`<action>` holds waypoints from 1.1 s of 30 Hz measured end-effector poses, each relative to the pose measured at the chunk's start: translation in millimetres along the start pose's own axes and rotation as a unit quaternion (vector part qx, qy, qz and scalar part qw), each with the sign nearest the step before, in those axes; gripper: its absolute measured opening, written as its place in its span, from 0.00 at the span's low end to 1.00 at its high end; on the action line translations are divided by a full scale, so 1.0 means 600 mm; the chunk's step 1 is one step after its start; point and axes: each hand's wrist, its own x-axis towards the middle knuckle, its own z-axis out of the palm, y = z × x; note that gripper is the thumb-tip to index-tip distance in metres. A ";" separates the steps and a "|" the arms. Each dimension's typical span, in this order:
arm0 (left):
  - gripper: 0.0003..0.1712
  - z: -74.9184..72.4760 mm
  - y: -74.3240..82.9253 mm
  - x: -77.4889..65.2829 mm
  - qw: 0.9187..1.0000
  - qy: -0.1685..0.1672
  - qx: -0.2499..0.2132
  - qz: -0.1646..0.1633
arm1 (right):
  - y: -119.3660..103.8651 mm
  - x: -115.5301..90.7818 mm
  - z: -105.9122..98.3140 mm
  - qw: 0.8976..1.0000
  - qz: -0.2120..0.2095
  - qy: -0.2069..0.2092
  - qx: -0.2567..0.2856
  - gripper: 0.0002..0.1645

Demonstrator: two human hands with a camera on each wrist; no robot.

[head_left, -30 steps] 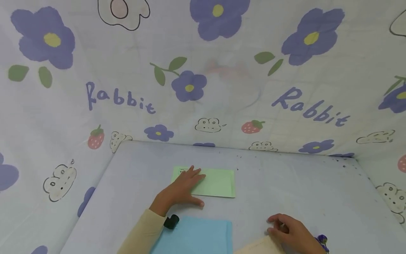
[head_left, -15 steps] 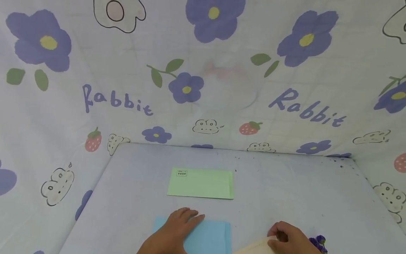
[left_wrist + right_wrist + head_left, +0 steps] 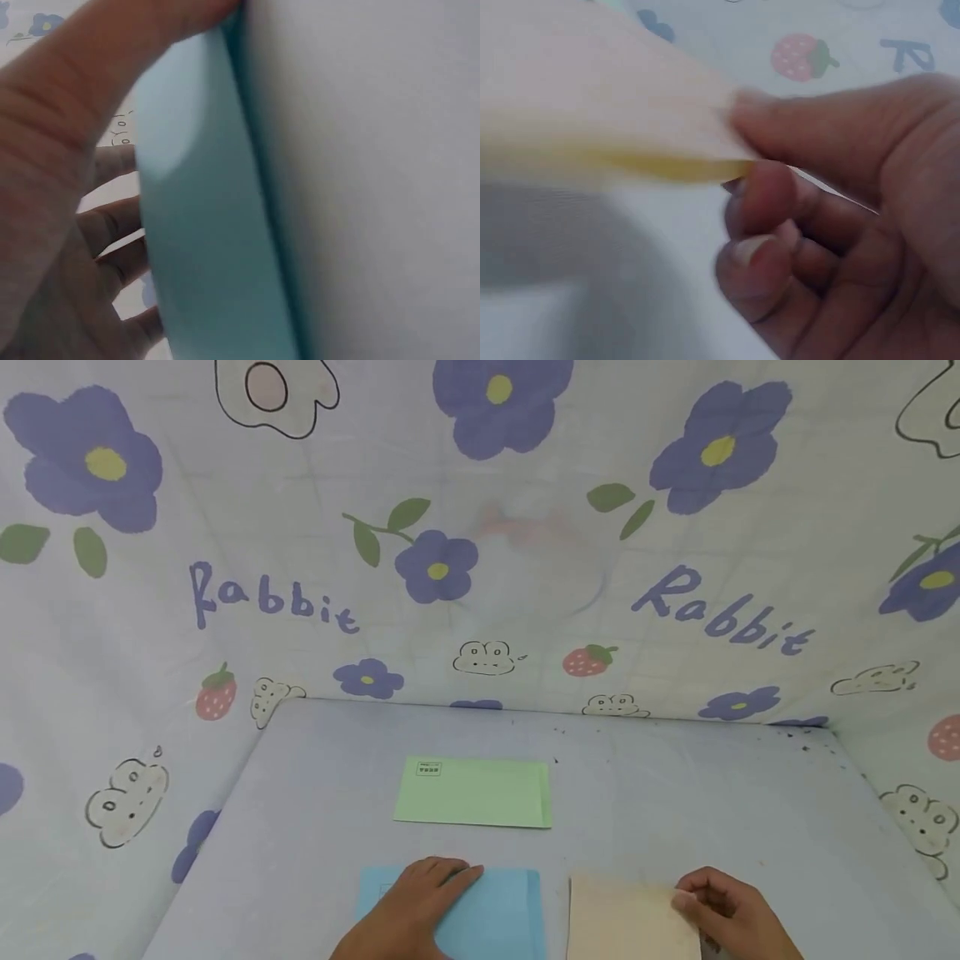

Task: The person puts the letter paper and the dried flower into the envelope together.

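In the head view, a blue envelope (image 3: 498, 910) lies at the lower middle with my left hand (image 3: 412, 906) over it. The left wrist view shows the blue envelope (image 3: 202, 195) between my left thumb and the fingers behind it, so the hand grips it. To the right is a peach envelope (image 3: 630, 914). My right hand (image 3: 738, 914) pinches its right edge between thumb and forefinger, with the other fingers curled. The right wrist view shows this peach envelope (image 3: 600, 82) raised at a slant, its yellowish edge blurred.
A green envelope (image 3: 472, 793) with a small printed box lies farther back on the pale tabletop (image 3: 675, 802). A cloth (image 3: 540, 568) with flowers, strawberries and "Rabbit" lettering hangs behind and at both sides. Small dark specks dot the far right.
My left hand has come back from the green envelope to the blue one. My right hand has moved right, and the peach envelope now shows more fully and straighter. Purple flowers beside it are out of sight.
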 end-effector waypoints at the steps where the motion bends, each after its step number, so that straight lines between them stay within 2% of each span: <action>1: 0.62 0.001 -0.002 -0.001 1.000 0.005 -0.001 0.002 | 0.000 -0.001 0.004 1.000 0.001 0.021 0.004 0.20; 5: 0.62 0.002 -0.005 -0.002 1.000 0.007 -0.016 -0.011 | 0.007 0.004 0.029 0.996 -0.021 0.077 0.028 0.16; 8: 0.62 0.001 -0.006 -0.001 0.999 -0.002 -0.020 -0.025 | 0.012 0.009 0.048 0.993 -0.045 0.096 0.044 0.14; 12: 0.62 0.003 -0.006 0.000 1.000 0.001 -0.014 -0.019 | 0.012 0.016 0.065 0.994 -0.084 0.062 0.046 0.14; 14: 0.62 0.005 -0.006 0.000 1.000 0.005 -0.009 -0.013 | 0.011 0.017 0.070 0.995 -0.080 0.040 0.046 0.15; 21: 0.62 0.010 -0.004 0.001 1.000 0.015 0.002 0.001 | 0.013 0.022 0.082 0.997 0.012 -0.004 0.071 0.20; 25: 0.62 0.012 -0.003 0.000 1.000 0.020 0.001 0.005 | 0.022 0.027 0.080 0.998 0.028 -0.006 0.056 0.19; 28: 0.63 0.014 -0.002 0.001 1.000 0.016 -0.001 0.003 | 0.028 0.027 0.073 0.999 0.018 -0.008 0.043 0.19; 33: 0.63 0.010 -0.001 -0.001 1.000 0.003 0.002 -0.001 | 0.031 0.035 0.068 0.998 -0.010 -0.046 0.046 0.18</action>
